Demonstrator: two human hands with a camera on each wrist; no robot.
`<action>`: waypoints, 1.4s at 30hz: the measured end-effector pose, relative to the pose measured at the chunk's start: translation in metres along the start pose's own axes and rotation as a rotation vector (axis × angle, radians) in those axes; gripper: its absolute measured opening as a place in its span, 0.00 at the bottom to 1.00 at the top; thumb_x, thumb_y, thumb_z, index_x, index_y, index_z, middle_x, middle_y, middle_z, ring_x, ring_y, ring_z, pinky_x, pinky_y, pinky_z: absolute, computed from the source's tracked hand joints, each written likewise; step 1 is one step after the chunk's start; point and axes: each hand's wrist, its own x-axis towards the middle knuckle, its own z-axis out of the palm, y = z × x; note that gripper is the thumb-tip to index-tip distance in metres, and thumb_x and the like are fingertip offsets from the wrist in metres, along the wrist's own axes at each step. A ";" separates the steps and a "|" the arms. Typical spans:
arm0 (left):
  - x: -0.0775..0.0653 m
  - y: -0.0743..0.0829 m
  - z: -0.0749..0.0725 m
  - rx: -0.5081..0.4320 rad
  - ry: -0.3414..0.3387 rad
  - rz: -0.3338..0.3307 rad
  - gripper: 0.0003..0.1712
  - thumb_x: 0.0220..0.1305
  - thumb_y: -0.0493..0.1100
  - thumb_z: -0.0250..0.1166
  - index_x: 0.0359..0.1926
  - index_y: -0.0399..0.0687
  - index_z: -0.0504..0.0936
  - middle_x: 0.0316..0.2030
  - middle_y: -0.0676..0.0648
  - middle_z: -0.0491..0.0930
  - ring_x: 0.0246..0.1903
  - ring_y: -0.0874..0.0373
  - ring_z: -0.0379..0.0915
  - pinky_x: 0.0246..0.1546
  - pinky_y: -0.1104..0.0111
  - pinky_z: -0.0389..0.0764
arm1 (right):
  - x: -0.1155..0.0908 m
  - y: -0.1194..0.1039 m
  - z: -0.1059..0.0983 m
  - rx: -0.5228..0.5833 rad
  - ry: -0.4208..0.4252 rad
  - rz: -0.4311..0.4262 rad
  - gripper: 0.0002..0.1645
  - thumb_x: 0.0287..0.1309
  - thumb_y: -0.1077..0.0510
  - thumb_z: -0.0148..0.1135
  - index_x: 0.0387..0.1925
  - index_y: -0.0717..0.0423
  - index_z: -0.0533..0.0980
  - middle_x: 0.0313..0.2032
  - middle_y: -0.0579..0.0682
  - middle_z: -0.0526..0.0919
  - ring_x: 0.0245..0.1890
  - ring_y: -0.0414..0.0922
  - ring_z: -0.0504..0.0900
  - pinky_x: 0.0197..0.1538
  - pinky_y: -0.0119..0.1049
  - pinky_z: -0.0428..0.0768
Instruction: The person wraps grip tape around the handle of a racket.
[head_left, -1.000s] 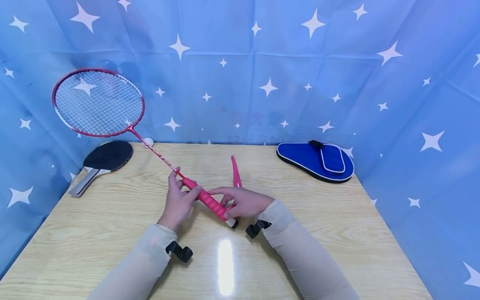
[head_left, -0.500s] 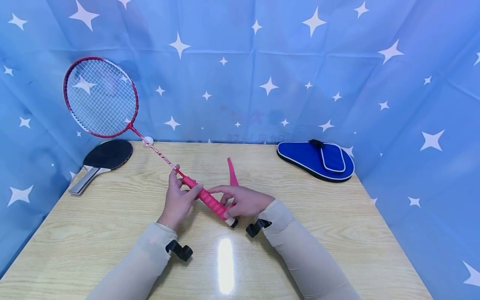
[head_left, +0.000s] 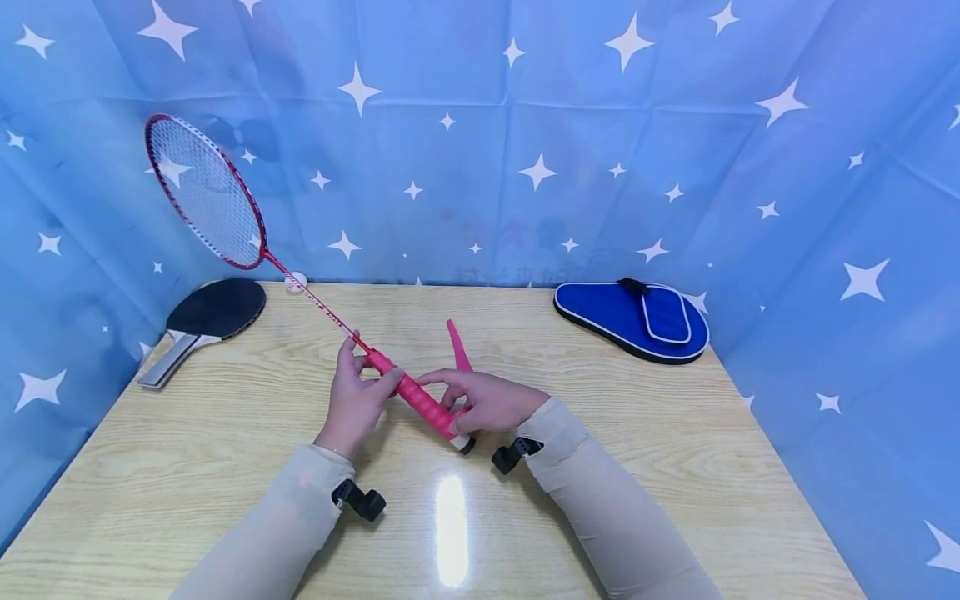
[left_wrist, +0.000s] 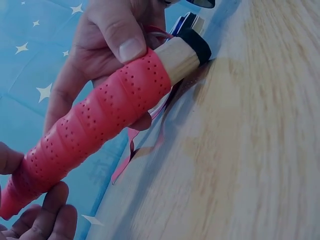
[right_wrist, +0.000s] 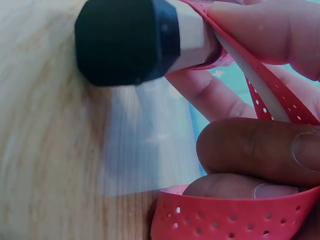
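Note:
A red and white badminton racket (head_left: 322,310) slants up to the left, its strung head raised against the curtain. My left hand (head_left: 356,408) grips the upper handle, thumb on top. Perforated pink grip tape (left_wrist: 95,115) spirals down the handle, leaving bare wood (left_wrist: 176,61) above the black end cap (left_wrist: 196,46). At the lower end my right hand (head_left: 491,402) pinches the tape, thumb pressing its last turn. The loose tape (right_wrist: 230,215) loops around the right fingers in the right wrist view, and its free end (head_left: 460,348) trails onto the table behind that hand.
Two table tennis paddles (head_left: 217,308), one overlapping the other, lie at the table's back left. A white ball (head_left: 296,282) sits behind the racket shaft. At the back right lies a blue paddle case (head_left: 600,310). A starred blue curtain (head_left: 480,167) surrounds the wooden table (head_left: 645,467).
The racket has turned about its long axis, so its head now looks much narrower. The tape's free end has slid slightly left and nearer. Both hands stay in nearly the same places.

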 end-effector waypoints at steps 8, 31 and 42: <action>0.000 0.000 -0.001 0.025 -0.001 -0.030 0.57 0.72 0.40 0.69 0.85 0.53 0.37 0.59 0.36 0.71 0.37 0.59 0.87 0.41 0.75 0.87 | 0.000 0.000 0.001 -0.034 0.007 0.026 0.52 0.59 0.60 0.77 0.75 0.20 0.63 0.50 0.47 0.84 0.45 0.47 0.89 0.44 0.43 0.89; 0.000 0.000 0.001 -0.062 0.001 0.010 0.43 0.77 0.33 0.57 0.82 0.45 0.42 0.57 0.33 0.73 0.37 0.62 0.86 0.43 0.71 0.89 | -0.001 -0.001 -0.002 0.038 -0.026 0.013 0.49 0.62 0.66 0.70 0.76 0.26 0.63 0.53 0.49 0.85 0.45 0.49 0.89 0.42 0.41 0.88; 0.000 0.000 0.001 -0.069 -0.011 -0.009 0.46 0.75 0.36 0.64 0.81 0.52 0.45 0.55 0.35 0.72 0.33 0.61 0.86 0.41 0.72 0.89 | 0.000 -0.004 0.000 -0.015 -0.007 0.023 0.53 0.58 0.64 0.76 0.76 0.25 0.63 0.52 0.50 0.83 0.45 0.48 0.89 0.45 0.42 0.89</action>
